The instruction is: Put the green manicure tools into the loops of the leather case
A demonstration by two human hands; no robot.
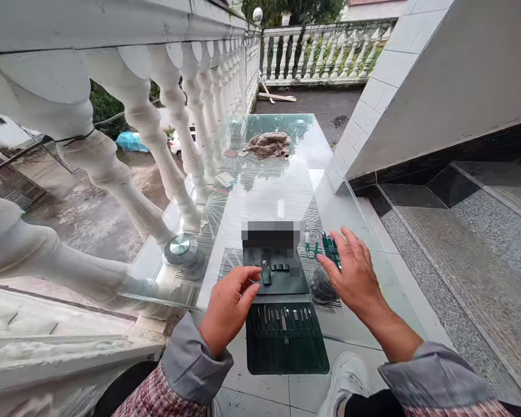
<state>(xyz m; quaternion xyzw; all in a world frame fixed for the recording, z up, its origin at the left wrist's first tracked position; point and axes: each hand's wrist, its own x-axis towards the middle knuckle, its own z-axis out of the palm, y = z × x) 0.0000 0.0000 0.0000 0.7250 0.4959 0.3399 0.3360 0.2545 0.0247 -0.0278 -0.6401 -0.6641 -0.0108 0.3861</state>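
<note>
A dark green manicure case [278, 286] lies unfolded at the near end of the glass table. Its lower flap [286, 353] hangs past the table edge, with several slim metal tools [284, 317] in a row of slots. Over the left side of the case is my left hand [232, 304], fingers curled and thumb apart, with nothing visible in them. My right hand [353, 275] reaches, fingers spread, to a group of green nail clippers [329, 246] right of the case. Whether it touches them I cannot tell. Small green-handled scissors [312, 250] lie beside the clippers.
A crumpled brown cloth [268, 145] lies toward the far end of the glass table [286, 200]. A small card or packet [226, 179] is near its left edge. White balusters [108, 156] line the left; stone steps [443, 226] rise on the right.
</note>
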